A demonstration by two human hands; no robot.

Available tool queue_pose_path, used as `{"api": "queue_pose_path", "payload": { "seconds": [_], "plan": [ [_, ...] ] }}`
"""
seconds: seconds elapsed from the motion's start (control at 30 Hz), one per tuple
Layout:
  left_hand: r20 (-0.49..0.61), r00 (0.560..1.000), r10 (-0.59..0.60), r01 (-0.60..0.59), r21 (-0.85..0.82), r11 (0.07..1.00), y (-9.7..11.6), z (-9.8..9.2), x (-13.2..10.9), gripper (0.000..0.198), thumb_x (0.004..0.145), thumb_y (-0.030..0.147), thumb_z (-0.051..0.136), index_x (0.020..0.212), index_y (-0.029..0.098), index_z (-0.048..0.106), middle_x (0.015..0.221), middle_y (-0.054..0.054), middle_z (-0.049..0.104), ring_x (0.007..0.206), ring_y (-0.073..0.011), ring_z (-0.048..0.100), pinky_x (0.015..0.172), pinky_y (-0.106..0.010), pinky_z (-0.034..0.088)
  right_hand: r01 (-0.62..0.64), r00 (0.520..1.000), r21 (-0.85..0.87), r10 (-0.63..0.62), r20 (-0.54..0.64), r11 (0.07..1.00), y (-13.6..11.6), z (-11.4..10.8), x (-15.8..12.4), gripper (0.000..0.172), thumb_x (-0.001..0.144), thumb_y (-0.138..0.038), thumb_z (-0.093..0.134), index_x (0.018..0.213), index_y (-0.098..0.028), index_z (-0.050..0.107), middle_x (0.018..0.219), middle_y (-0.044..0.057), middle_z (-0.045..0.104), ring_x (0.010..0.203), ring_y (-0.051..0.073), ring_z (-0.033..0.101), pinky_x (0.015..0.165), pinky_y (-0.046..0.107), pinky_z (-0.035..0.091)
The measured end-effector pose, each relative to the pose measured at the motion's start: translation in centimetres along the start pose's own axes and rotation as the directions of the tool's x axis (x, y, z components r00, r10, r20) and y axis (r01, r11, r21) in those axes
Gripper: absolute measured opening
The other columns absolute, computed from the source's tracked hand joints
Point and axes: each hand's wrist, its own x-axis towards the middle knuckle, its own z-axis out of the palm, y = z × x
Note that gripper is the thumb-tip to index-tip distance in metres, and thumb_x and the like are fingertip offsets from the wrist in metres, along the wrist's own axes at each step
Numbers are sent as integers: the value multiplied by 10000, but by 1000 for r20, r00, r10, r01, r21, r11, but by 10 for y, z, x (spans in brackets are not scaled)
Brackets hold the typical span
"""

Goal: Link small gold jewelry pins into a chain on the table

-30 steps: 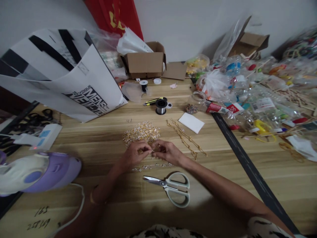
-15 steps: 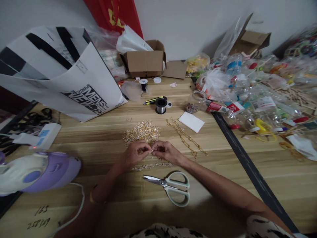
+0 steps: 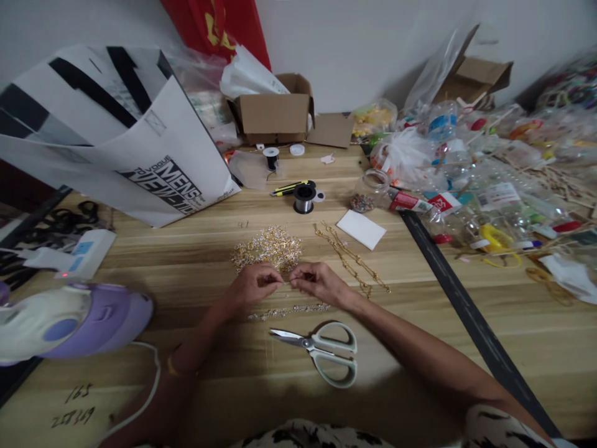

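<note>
My left hand (image 3: 255, 287) and my right hand (image 3: 319, 284) are pinched close together, fingertips a small gap apart. Whatever lies between the fingertips is too small to make out. Just beyond them is a pile of gold and silver beaded chain (image 3: 268, 246). A silver beaded strand (image 3: 289, 310) lies on the table nearer to me, under the hands. Below it rest scissors (image 3: 321, 351) with pale green handles, blades pointing left. To the right of my right hand a gold chain (image 3: 349, 258) lies in a long loop.
A wire spool (image 3: 304, 198), yellow cutter (image 3: 285, 188), bead jar (image 3: 368, 191) and white pad (image 3: 361, 229) stand beyond the chains. Plastic bottles (image 3: 494, 196) crowd the right. A paper bag (image 3: 177, 168), power strip (image 3: 88, 254) and purple-white appliance (image 3: 102, 320) are left.
My hands have drawn slightly apart, leaving a small gap between the fingertips. The silver strand and scissors lie as before.
</note>
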Motion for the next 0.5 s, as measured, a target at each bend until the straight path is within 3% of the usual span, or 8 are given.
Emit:
{"api": "queue_pose_path", "payload": {
  "seconds": [0.2, 0.5],
  "plan": [
    [-15, 995, -101, 96, -212, 973, -4, -4, -1, 101, 714, 194, 615, 751, 127, 680, 797, -62, 675, 735, -145, 637, 689, -250, 505, 159, 987, -447, -142, 71, 880, -9, -4, -5, 100, 838, -137, 512, 793, -149, 601, 752, 9, 589, 635, 96, 491, 602, 199, 339],
    [-13, 984, -180, 159, -405, 900, -7, -4, 1, 155, 687, 255, 686, 769, 124, 681, 764, -51, 699, 719, -147, 643, 672, -242, 507, 207, 978, -505, -179, 103, 838, -10, 5, -6, 127, 873, -132, 465, 856, -166, 586, 845, 29, 614, 762, 121, 561, 684, 205, 376]
  ]
}}
